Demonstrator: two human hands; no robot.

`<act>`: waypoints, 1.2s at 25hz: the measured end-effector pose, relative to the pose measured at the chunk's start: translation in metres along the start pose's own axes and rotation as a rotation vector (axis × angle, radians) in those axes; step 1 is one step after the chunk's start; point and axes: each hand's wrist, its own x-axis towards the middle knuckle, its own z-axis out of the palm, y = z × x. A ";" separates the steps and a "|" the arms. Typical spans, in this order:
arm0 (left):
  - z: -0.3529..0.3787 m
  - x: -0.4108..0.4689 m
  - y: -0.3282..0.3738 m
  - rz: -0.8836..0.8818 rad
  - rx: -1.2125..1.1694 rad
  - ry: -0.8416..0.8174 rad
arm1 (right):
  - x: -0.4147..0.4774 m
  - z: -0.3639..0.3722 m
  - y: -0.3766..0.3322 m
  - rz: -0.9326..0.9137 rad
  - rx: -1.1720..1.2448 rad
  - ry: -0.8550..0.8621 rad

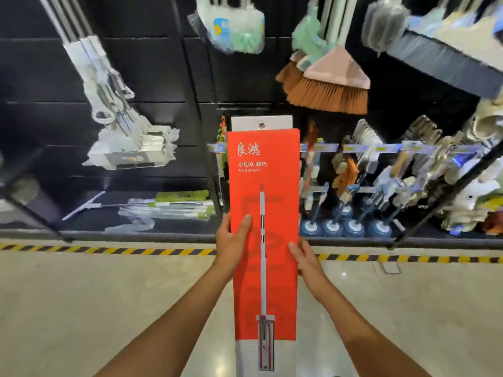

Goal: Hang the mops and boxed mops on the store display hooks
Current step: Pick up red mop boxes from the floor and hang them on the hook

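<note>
I hold a tall red boxed mop (275,208) upright in front of the dark display wall. A white tab with a metal eyelet (261,124) sticks up from its top. My left hand (232,240) grips the box's left edge, thumb across the front. On the right edge, my right hand (306,258) holds the box with its fingers along the side. Grey squeeze mops (109,104) hang at the upper left of the wall.
Brooms (326,85) and wrapped dusters (234,25) hang above the box. Brushes and blue plungers (351,227) crowd the hooks at right. Green-handled wipers (168,205) lie on the low shelf at left. A yellow-black striped line (109,250) marks the floor edge.
</note>
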 end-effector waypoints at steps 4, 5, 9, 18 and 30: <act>-0.114 -0.010 0.022 0.076 -0.028 0.137 | 0.052 0.103 -0.124 -0.288 -0.033 -0.071; -0.138 -0.014 0.025 0.100 -0.032 0.169 | 0.061 0.132 -0.154 -0.370 -0.027 -0.133; -0.220 -0.027 0.033 0.174 -0.039 0.282 | 0.080 0.247 -0.224 -0.590 -0.109 -0.333; -0.367 0.018 0.035 0.163 -0.066 0.518 | 0.149 0.451 -0.223 -0.608 -0.107 -0.604; -0.552 0.100 0.082 0.147 -0.130 0.960 | 0.215 0.701 -0.231 -0.639 -0.128 -0.911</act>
